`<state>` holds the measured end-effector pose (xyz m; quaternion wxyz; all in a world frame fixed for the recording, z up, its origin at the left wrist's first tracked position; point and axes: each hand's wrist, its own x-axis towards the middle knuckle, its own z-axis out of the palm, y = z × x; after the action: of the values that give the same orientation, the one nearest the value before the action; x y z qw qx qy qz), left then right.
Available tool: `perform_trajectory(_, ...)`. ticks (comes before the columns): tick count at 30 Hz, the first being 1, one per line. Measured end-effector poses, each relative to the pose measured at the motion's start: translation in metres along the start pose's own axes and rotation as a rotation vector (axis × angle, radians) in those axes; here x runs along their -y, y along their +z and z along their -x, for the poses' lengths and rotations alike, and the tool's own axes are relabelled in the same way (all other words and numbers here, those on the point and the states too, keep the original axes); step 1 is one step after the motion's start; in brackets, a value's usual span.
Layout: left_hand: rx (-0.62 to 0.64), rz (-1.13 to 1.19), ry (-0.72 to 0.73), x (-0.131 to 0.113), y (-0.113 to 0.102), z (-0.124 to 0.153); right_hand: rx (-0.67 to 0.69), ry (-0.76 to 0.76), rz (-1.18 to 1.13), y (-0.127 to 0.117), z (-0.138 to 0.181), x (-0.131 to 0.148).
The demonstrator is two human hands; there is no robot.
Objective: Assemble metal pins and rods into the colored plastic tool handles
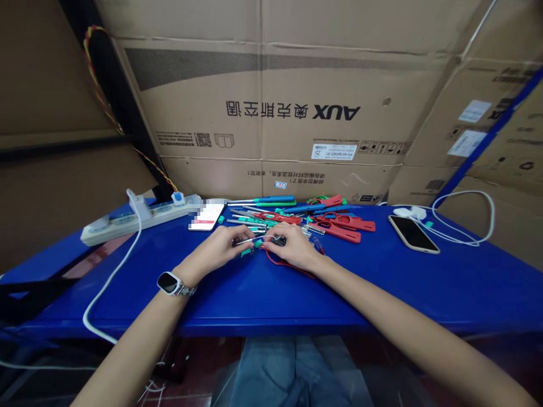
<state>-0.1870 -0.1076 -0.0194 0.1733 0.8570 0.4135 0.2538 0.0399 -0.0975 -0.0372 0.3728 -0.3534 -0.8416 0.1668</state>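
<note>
Both my hands rest on the blue table near its middle. My left hand, with a watch on its wrist, is closed around one end of a thin metal shaft with a teal tip. My right hand pinches the other end, where a small dark part sits. A red cord loops out under my right hand. Just behind my fingers lies a pile of screwdrivers and tools with blue, teal and red handles.
A white power strip with a white cable lies at the left. One phone sits behind my left hand, another phone with a white charger cable at the right. Cardboard boxes wall the table's back.
</note>
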Motion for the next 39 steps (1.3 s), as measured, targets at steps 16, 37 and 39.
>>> perform_trajectory(16, 0.032, -0.317, 0.084, -0.009, 0.006, -0.001, 0.026, -0.071, 0.025, 0.003, -0.003, -0.011)
perform_trajectory(37, 0.009, -0.324, 0.078, -0.01, 0.012, -0.002, 0.173, -0.101, 0.137, -0.016, -0.001, -0.003)
perform_trajectory(39, 0.011, -0.287, 0.083, -0.008, 0.012, -0.002, 0.167, -0.101, 0.117, -0.014, -0.005, -0.005)
